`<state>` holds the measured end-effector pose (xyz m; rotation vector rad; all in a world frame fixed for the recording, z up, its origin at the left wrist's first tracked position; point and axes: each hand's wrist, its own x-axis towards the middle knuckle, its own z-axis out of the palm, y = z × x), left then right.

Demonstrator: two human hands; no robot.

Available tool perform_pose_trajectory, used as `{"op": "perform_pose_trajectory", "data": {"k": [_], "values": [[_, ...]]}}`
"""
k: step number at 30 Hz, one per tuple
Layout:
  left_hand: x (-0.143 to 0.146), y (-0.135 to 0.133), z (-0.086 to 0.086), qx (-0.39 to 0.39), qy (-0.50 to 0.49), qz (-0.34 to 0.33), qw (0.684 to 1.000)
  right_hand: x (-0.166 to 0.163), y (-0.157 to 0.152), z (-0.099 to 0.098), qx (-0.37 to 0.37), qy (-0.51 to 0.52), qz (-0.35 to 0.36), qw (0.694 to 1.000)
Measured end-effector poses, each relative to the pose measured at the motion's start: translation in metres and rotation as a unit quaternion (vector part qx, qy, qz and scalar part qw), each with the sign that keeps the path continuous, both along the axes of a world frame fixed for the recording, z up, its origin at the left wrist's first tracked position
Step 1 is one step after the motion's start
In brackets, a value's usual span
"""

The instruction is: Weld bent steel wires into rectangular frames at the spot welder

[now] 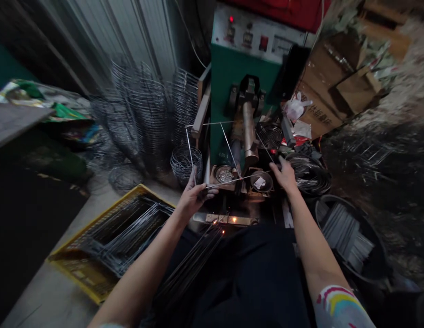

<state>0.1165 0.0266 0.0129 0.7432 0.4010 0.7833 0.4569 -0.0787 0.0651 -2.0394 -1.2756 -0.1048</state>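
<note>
wire frame [232, 181] before the green machine [232, 73], its ends in the pinch of left hand [193, 196] and right hand [284, 175]

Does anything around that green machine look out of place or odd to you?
Yes: small orange sparks glow just below the wire frame held by the left hand and right hand. Right of the green machine, torn cardboard boxes lie tumbled askew.

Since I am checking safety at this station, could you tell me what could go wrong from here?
Sparks glow just below the bare left hand and near the lap, so a burn seems possible. The right hand holds the wire frame close to the machine's press head, where it might get pinched.
</note>
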Motion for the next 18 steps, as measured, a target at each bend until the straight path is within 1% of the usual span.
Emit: {"op": "perform_pose_trajectory", "data": {"k": [1, 3, 5, 7, 8, 9, 10, 12, 14, 16, 18], "values": [[-0.004, -0.007, 0.0, -0.005, -0.001, -0.004, 1.0, 0.001, -0.003, -0.001, -0.006, 0.058, -0.001, 0.998], [-0.019, -0.033, -0.003, -0.021, 0.001, -0.012, 1.0, -0.008, -0.019, -0.006, -0.02, 0.176, 0.02, 0.984], [-0.04, -0.069, -0.009, -0.045, 0.022, -0.017, 0.999, -0.028, -0.051, -0.016, -0.026, 0.291, 0.046, 0.955], [-0.065, -0.106, -0.018, -0.072, 0.057, -0.022, 0.996, -0.056, -0.101, -0.031, -0.035, 0.393, 0.065, 0.917], [-0.077, -0.12, -0.021, -0.083, 0.069, -0.025, 0.994, -0.071, -0.13, -0.038, -0.034, 0.425, 0.054, 0.903], [-0.089, -0.13, -0.024, -0.093, 0.08, -0.023, 0.992, -0.085, -0.16, -0.045, -0.037, 0.449, 0.042, 0.892], [-0.099, -0.134, -0.024, -0.099, 0.088, -0.019, 0.991, -0.098, -0.189, -0.051, -0.041, 0.469, 0.029, 0.882], [-0.114, -0.125, -0.016, -0.112, 0.103, -0.006, 0.988, -0.119, -0.241, -0.058, -0.038, 0.493, 0.005, 0.869], [-0.119, -0.1, 0.002, -0.125, 0.113, -0.01, 0.986, -0.13, -0.279, -0.06, -0.026, 0.503, -0.014, 0.864], [-0.114, -0.073, 0.026, -0.132, 0.112, -0.045, 0.984, -0.132, -0.3, -0.057, -0.017, 0.496, -0.032, 0.868], [-0.098, -0.054, 0.049, -0.113, 0.12, -0.047, 0.985, -0.129, -0.308, -0.051, -0.006, 0.473, -0.048, 0.88]]}}
